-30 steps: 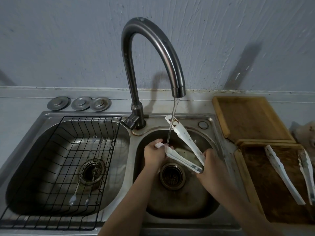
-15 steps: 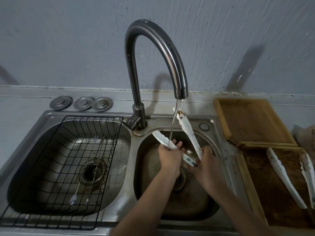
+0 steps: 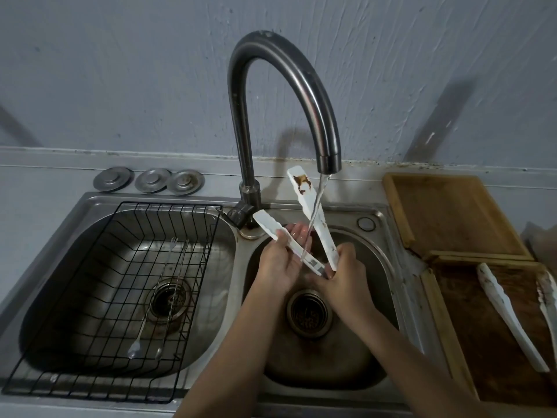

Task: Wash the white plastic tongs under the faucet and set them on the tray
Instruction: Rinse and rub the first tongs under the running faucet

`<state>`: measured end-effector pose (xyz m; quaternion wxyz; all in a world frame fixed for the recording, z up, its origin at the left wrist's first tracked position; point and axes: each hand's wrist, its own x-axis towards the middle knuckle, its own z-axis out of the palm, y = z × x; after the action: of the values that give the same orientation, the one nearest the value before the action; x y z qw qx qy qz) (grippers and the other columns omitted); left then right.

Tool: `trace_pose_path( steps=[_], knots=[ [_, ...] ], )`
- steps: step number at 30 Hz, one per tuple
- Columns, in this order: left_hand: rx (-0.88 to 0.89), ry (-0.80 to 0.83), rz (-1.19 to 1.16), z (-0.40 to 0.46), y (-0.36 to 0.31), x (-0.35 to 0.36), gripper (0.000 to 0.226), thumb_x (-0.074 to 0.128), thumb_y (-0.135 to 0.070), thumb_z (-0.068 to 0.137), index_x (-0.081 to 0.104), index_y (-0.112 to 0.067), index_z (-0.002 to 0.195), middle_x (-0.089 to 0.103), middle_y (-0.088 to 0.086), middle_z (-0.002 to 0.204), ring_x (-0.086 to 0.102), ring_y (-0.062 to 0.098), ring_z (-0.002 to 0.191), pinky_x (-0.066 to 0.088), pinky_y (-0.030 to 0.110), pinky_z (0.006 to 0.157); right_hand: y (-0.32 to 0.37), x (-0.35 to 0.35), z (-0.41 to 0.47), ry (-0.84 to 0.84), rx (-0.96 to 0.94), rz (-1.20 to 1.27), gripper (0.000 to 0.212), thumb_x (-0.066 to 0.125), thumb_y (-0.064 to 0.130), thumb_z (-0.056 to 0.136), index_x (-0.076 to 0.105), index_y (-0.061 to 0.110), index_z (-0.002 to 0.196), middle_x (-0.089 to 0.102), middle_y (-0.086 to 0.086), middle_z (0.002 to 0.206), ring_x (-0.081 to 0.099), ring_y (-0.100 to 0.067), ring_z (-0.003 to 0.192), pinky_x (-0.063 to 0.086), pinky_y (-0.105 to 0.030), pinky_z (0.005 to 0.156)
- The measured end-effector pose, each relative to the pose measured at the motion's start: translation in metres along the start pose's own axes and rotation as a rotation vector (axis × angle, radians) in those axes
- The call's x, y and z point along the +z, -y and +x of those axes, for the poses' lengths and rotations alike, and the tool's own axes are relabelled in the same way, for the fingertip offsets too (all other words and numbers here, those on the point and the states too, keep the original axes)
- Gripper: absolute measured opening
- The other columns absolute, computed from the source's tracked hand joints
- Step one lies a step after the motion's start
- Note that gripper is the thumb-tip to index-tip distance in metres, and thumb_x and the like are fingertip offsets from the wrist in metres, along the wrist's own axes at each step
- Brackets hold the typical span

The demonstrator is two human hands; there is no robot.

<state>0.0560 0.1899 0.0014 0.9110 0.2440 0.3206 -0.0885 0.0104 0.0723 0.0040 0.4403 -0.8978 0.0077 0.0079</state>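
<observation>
Both hands work w/ the white plastic tongs point(image 3: 313, 218) over the right sink basin point(image 3: 373, 327), just below the faucet point(image 3: 280, 82) spout. Left hand point(image 3: 278, 267) lies palm-up under the tongs' left arm, fingers mostly straight & spread, thumb laid across the top of that arm, so it's pinching it lightly. Right hand point(image 3: 343, 276) is curled round the hinge end, gripping it, knuckles toward me.

Tongs are splayed in a V, hinge low by the right hand, tips pointing up & away toward the faucet base. Right arm of the V reaches nearly to the spout; it has a brown smear near its tip. Left arm's tip ends just beside the faucet base. Thin water stream point(image 3: 316, 212) drops from the spout, crosses the right arm & lands approx. at the left hand's fingers. Below the hands sits the basin's drain point(image 3: 309, 312).

Right of the faucet, on the counter, are two wooden trays: far tray point(image 3: 452, 212) bare, near tray point(image 3: 494, 333) holding another pair of white tongs point(image 3: 509, 315), brown-stained, lying open.

Left of the faucet, the other basin has a black wire rack point(image 3: 117, 297) over it w/ two long thin metal utensils point(image 3: 156, 300) resting in it. Behind that, three round metal sink plugs point(image 3: 150, 180) sit in a row along the ledge.
</observation>
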Motion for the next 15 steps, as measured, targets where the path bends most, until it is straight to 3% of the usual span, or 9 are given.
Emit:
trace_pose_path(
  steps=[3, 6, 8, 9, 10, 12, 13, 15],
  knots=[
    [0.029, -0.021, 0.043, -0.003, 0.003, -0.002, 0.020, 0.036, -0.017, 0.101, 0.053, -0.009, 0.096, 0.048, -0.001, 0.061, 0.041, 0.009, 0.051, 0.041, 0.026, 0.060, -0.002, -0.002, 0.000, -0.006, 0.042, 0.058, 0.053, 0.087, 0.021, 0.057, 0.038, 0.024, 0.077, 0.049, 0.007, 0.062, 0.048, -0.003, 0.051, 0.041, -0.018, 0.049],
    [0.009, -0.057, 0.102, -0.010, 0.004, -0.002, 0.030, 0.035, -0.030, 0.101, 0.048, -0.011, 0.081, 0.037, -0.003, 0.048, 0.031, 0.009, 0.040, 0.034, 0.025, 0.053, -0.007, 0.000, -0.007, 0.045, 0.102, 0.049, 0.052, 0.087, 0.026, 0.057, 0.041, 0.024, 0.080, 0.050, 0.006, 0.064, 0.052, -0.008, 0.055, 0.046, -0.025, 0.052],
    [-0.031, -0.072, 0.214, -0.012, 0.002, -0.004, 0.030, 0.038, -0.033, 0.100, 0.050, -0.007, 0.089, 0.045, 0.002, 0.061, 0.044, 0.013, 0.053, 0.043, 0.028, 0.058, -0.008, 0.003, -0.011, 0.070, 0.122, 0.043, 0.053, 0.086, 0.027, 0.059, 0.042, 0.020, 0.087, 0.050, 0.005, 0.067, 0.052, -0.008, 0.056, 0.046, -0.026, 0.052],
    [-0.042, -0.090, 0.376, -0.013, 0.001, -0.005, 0.031, 0.041, -0.032, 0.099, 0.051, -0.003, 0.102, 0.053, 0.007, 0.075, 0.055, 0.018, 0.068, 0.051, 0.034, 0.070, -0.009, 0.002, -0.012, 0.068, 0.119, 0.026, 0.052, 0.085, 0.026, 0.061, 0.041, 0.019, 0.088, 0.051, 0.006, 0.069, 0.052, -0.006, 0.057, 0.045, -0.023, 0.051],
    [-0.061, -0.112, 0.622, -0.015, 0.002, -0.008, 0.039, 0.045, -0.033, 0.097, 0.048, 0.000, 0.119, 0.058, 0.012, 0.095, 0.060, 0.024, 0.089, 0.052, 0.041, 0.086, -0.010, 0.000, -0.012, 0.067, 0.106, -0.008, 0.049, 0.082, 0.025, 0.065, 0.040, 0.018, 0.088, 0.052, 0.006, 0.071, 0.052, -0.004, 0.058, 0.043, -0.018, 0.048],
    [0.038, -0.288, 1.095, -0.020, 0.006, -0.016, 0.063, 0.054, -0.032, 0.092, 0.029, -0.006, 0.144, 0.042, 0.017, 0.138, 0.050, 0.032, 0.122, 0.040, 0.040, 0.106, -0.011, -0.006, -0.009, 0.077, 0.067, -0.097, 0.040, 0.074, 0.020, 0.076, 0.037, 0.016, 0.089, 0.058, 0.002, 0.081, 0.054, -0.002, 0.060, 0.040, -0.014, 0.042],
    [0.172, -0.311, 1.123, -0.023, 0.009, -0.019, 0.065, 0.056, -0.027, 0.092, 0.026, -0.008, 0.145, 0.034, 0.015, 0.145, 0.045, 0.031, 0.126, 0.037, 0.038, 0.106, -0.012, -0.010, -0.007, 0.086, 0.048, -0.153, 0.035, 0.070, 0.020, 0.079, 0.037, 0.015, 0.091, 0.062, -0.003, 0.088, 0.058, -0.006, 0.063, 0.040, -0.014, 0.043],
    [0.336, -0.133, 0.960, -0.028, 0.013, -0.025, 0.045, 0.057, -0.018, 0.092, 0.043, -0.009, 0.134, 0.046, 0.018, 0.136, 0.054, 0.023, 0.110, 0.044, 0.033, 0.094, -0.010, -0.014, -0.005, 0.113, 0.015, -0.278, 0.030, 0.065, 0.021, 0.083, 0.038, 0.014, 0.094, 0.065, -0.008, 0.096, 0.065, -0.017, 0.073, 0.044, -0.019, 0.049]
  ],
)
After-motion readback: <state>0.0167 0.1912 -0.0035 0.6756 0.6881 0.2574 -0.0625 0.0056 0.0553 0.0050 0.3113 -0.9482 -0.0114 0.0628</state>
